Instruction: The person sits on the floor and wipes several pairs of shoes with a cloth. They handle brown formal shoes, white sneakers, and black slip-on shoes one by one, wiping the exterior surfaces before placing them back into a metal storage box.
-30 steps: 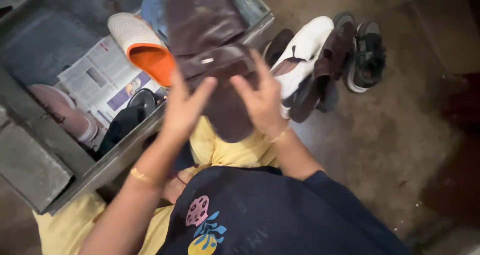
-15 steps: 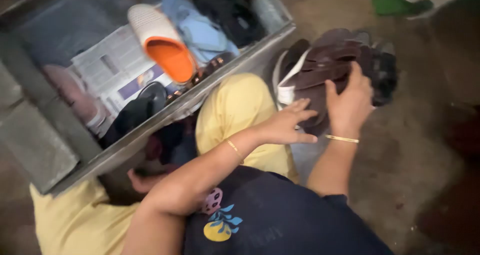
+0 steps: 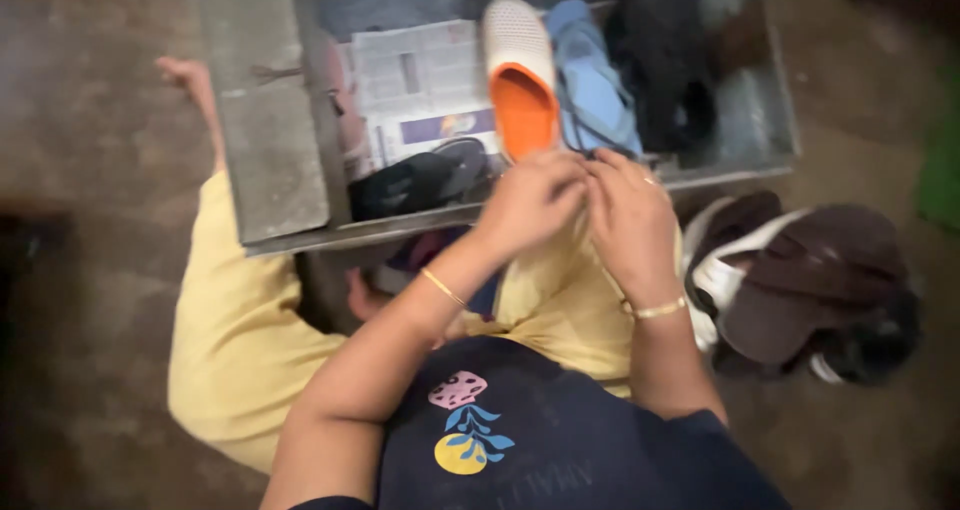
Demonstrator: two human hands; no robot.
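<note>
My left hand [image 3: 530, 198] and my right hand [image 3: 632, 220] are pressed together at the front rim of an open grey metal box [image 3: 760, 155]. Their fingertips meet just below a white clog with an orange inside [image 3: 520, 80] and a pair of light blue sandals [image 3: 595, 90]. The fingers are curled, and whether they pinch anything is hidden. Both wrists wear thin gold bangles. A brown leather shoe [image 3: 820, 270] lies on a pile of footwear on the floor to the right of my right hand.
Inside the box lie newspaper [image 3: 420, 75], a black sandal [image 3: 420, 182] and dark items [image 3: 665, 70]. A white shoe [image 3: 735, 265] sits in the floor pile. My knees in yellow trousers [image 3: 235, 320] are under the box's edge. The floor is bare concrete.
The brown shoe went from both hands onto the floor pile at the right. Both hands then came back together at the box's front rim. The view swung left.
</note>
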